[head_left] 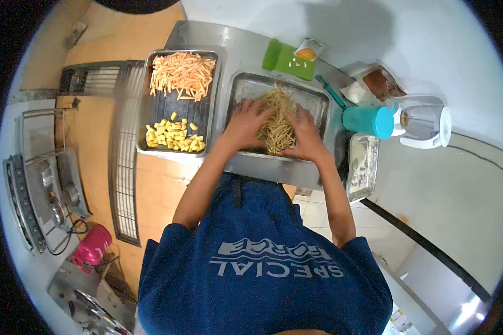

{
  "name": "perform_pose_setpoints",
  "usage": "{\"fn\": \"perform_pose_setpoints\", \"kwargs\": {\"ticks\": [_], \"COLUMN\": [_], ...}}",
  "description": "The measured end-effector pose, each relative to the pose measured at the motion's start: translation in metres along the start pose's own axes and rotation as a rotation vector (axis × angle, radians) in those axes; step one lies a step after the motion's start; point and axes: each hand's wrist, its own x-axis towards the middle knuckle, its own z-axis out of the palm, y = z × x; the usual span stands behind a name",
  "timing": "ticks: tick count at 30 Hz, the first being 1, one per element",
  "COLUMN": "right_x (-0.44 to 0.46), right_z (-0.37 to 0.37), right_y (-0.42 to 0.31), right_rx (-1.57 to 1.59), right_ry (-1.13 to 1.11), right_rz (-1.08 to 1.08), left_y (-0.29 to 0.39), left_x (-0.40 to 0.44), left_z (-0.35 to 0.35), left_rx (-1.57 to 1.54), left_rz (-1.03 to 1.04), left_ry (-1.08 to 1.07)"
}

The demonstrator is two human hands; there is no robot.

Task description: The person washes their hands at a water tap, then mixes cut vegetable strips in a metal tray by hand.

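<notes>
A heap of thin greenish-brown strips (278, 125) lies in a metal tray (243, 84) in front of me. My left hand (247, 124) rests at the heap's left side, fingers spread and touching the strips. On the right side, my right hand (305, 135) cups the heap with its fingers apart. To the left stands another metal tray (161, 109), which holds pale orange strips (183, 73) at its far end and yellow chunks (176, 135) at its near end.
Beyond the tray lie a green board (293, 60) and a small packet (310, 49). At the right are a teal-handled tool (331, 91), a teal container (368, 121), a blender jug (425, 123), a bag of brown powder (383, 84) and a tray with white residue (364, 166).
</notes>
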Motion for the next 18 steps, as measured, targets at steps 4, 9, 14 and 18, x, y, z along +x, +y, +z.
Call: {"fn": "perform_pose_setpoints", "kwargs": {"ticks": [4, 9, 14, 18], "right_x": [0.044, 0.060, 0.064, 0.053], "right_z": [0.017, 0.054, 0.039, -0.017], "right_y": [-0.002, 0.039, 0.038, 0.003], "right_rx": [-0.101, 0.090, 0.272, 0.376], "right_ry": [-0.364, -0.188, -0.159, -0.013], "right_rz": [0.073, -0.103, 0.098, 0.146], "left_y": [-0.015, -0.011, -0.020, -0.011], "left_x": [0.016, 0.024, 0.036, 0.047], "left_z": [0.038, 0.048, 0.047, 0.011], "left_rx": [0.164, 0.032, -0.299, -0.449], "left_rz": [-0.003, -0.100, -0.082, -0.087], "left_ry": [-0.057, -0.028, 0.024, -0.001]}}
